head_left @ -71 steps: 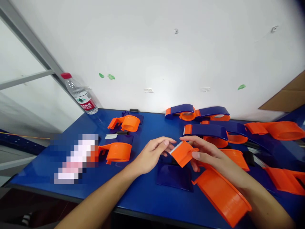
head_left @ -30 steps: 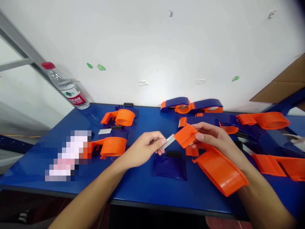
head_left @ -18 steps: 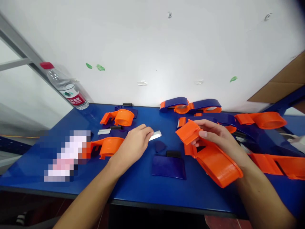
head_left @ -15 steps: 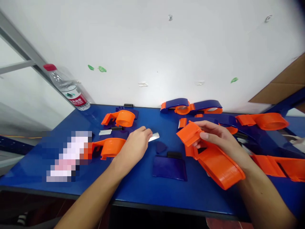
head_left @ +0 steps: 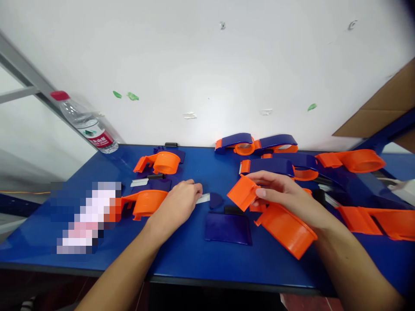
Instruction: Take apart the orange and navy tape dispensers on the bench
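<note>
My left hand (head_left: pixel 186 198) is closed on one end of a small silver metal strip (head_left: pixel 203 198), low over the blue table. In my right hand (head_left: pixel 280 190) an orange plastic tape dispenser frame (head_left: pixel 288 229) is gripped by its flat end, with the ring part hanging toward the table's front. Between the hands lie a dark blue rounded piece (head_left: pixel 216 200), a black cylinder (head_left: pixel 234 211) and a dark blue flat cover (head_left: pixel 228 228). Left of my left hand sits another orange frame (head_left: pixel 150 203).
Blue-and-orange dispensers (head_left: pixel 269 166) stand at the back right, with more orange frames (head_left: pixel 365 160) beyond. A water bottle (head_left: pixel 94 131) leans at the back left. A pixelated object (head_left: pixel 89 220) lies at the left. A white wall (head_left: pixel 201 65) rises behind the table (head_left: pixel 181 263).
The view has shifted slightly. My right hand has moved left with the orange frame, whose flat end has turned a little. My left hand still holds the strip, now lower.
</note>
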Action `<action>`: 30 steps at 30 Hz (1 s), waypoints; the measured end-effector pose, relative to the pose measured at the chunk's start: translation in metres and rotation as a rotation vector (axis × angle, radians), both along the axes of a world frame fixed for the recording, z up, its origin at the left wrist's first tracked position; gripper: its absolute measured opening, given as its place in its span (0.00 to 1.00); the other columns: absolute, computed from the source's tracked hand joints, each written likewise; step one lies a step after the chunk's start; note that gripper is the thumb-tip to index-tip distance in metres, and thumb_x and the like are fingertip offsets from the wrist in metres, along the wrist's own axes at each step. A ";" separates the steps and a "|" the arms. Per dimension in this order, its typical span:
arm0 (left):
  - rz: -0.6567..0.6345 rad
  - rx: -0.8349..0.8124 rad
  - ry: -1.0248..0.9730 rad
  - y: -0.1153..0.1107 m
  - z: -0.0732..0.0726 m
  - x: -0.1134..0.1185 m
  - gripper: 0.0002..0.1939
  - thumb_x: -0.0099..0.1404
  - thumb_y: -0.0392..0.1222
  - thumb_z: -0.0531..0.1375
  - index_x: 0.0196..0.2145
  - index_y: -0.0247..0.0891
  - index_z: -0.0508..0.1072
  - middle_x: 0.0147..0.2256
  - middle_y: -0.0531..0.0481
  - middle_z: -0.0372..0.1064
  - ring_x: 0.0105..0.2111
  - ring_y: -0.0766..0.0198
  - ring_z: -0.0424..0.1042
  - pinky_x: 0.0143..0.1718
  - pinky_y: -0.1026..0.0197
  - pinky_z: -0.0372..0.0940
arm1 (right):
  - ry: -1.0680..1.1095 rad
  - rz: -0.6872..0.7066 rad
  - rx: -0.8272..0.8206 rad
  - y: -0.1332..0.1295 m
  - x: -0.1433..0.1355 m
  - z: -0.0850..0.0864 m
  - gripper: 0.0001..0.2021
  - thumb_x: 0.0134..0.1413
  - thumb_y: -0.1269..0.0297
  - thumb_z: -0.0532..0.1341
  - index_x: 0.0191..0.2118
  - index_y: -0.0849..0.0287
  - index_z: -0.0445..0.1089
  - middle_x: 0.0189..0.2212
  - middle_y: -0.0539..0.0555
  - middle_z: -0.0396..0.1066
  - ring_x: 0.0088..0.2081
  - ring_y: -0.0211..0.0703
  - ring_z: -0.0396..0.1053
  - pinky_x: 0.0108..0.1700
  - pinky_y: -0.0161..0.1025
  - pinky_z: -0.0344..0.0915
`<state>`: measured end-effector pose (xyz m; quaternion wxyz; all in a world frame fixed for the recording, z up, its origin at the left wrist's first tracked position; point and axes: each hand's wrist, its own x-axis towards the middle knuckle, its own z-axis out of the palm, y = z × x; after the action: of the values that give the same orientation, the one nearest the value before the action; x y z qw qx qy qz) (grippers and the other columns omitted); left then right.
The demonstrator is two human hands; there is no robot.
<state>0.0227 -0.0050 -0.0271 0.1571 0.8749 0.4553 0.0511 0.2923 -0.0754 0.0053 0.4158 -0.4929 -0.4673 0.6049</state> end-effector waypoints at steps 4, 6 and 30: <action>-0.037 -0.027 0.001 -0.003 0.002 0.000 0.13 0.72 0.34 0.51 0.32 0.38 0.71 0.33 0.47 0.69 0.33 0.57 0.71 0.34 0.59 0.60 | -0.017 0.086 -0.018 -0.002 -0.004 -0.002 0.18 0.55 0.56 0.71 0.50 0.53 0.76 0.41 0.50 0.76 0.39 0.40 0.74 0.44 0.38 0.72; -0.018 -0.019 -0.033 -0.003 0.003 0.002 0.10 0.72 0.37 0.53 0.35 0.38 0.73 0.35 0.46 0.70 0.35 0.56 0.72 0.37 0.57 0.62 | -0.055 0.137 -0.026 -0.004 -0.005 -0.002 0.17 0.57 0.56 0.70 0.51 0.53 0.76 0.37 0.50 0.76 0.38 0.40 0.74 0.45 0.38 0.72; -0.437 -0.285 -0.645 -0.028 0.028 0.013 0.29 0.51 0.51 0.75 0.47 0.40 0.73 0.44 0.46 0.71 0.42 0.58 0.72 0.46 0.58 0.68 | -0.011 0.217 -0.072 -0.017 0.013 -0.003 0.24 0.63 0.39 0.57 0.51 0.49 0.78 0.47 0.57 0.78 0.52 0.56 0.75 0.55 0.52 0.71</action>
<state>0.0355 -0.0329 0.0010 0.4182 0.8597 0.1886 0.2246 0.3050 -0.0926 0.0024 0.3274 -0.4573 -0.4982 0.6599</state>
